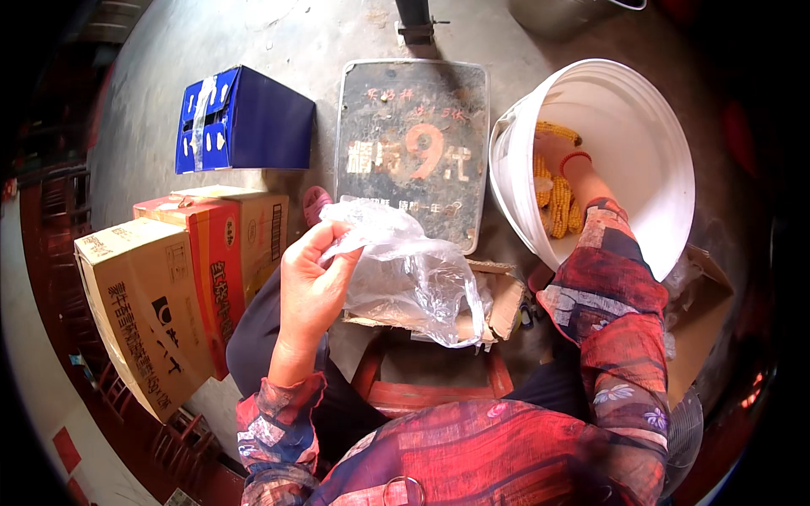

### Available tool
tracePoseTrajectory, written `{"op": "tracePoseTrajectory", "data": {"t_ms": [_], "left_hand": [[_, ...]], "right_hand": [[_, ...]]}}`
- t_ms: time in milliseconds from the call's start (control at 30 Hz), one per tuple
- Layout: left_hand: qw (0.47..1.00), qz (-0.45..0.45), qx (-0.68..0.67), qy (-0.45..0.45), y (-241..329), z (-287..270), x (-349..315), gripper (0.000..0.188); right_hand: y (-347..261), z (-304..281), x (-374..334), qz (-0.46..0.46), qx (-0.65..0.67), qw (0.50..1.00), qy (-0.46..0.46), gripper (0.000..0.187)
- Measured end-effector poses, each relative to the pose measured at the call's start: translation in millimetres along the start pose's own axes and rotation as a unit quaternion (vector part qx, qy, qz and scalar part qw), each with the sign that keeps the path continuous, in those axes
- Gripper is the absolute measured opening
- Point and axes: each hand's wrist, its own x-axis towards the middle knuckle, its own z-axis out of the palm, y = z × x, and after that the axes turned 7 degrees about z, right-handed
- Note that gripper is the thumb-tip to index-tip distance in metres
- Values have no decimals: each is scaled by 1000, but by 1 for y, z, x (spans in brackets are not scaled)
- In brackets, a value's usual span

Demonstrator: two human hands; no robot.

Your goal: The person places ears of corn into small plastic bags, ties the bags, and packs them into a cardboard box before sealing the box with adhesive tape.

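Note:
My left hand (309, 295) pinches the rim of a thin, clear plastic bag (409, 274) between thumb and fingers. The bag hangs crumpled and slack to the right of that hand, its mouth loosely spread, with nothing visible inside. On the right, my right arm reaches into a large white plastic bucket (654, 160). Inside it, my right hand (557, 152) is down among several yellow corn cobs (559, 207) along the left wall. A red band circles that wrist. The fingers are hidden, so whether they grip a cob cannot be seen.
Ahead lies a dark, metal-rimmed platform (413, 110) with a black post (413, 21) beyond it. A blue box (270, 122) and several cardboard cartons (143, 304) stand at left. An open carton (506, 308) sits beneath the bag, before a red stool (430, 395).

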Motion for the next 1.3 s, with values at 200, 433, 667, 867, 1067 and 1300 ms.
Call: {"op": "tracePoseTrajectory", "data": {"t_ms": [200,433,667,867,1067,1300], "left_hand": [[1000,8,2,6,-1,-1,-4,10],[998,59,-6,3,-3,2,-2,10],[993,109,29,39,-15,1,1,14],[977,181,83,81,-18,13,4,14],[964,229,66,120,-9,10,-9,13],[974,218,6,55,-23,30,-9,13]], "right_hand": [[-19,-43,-14,45,-128,987,-80,62],[-24,-56,-69,81,0,981,-174,59],[-11,-103,-137,221,130,966,-16,53],[-84,-186,-256,120,682,717,80,41],[-208,-164,-263,2,766,641,-40,38],[-265,-122,-199,94,833,539,-81,35]]}}
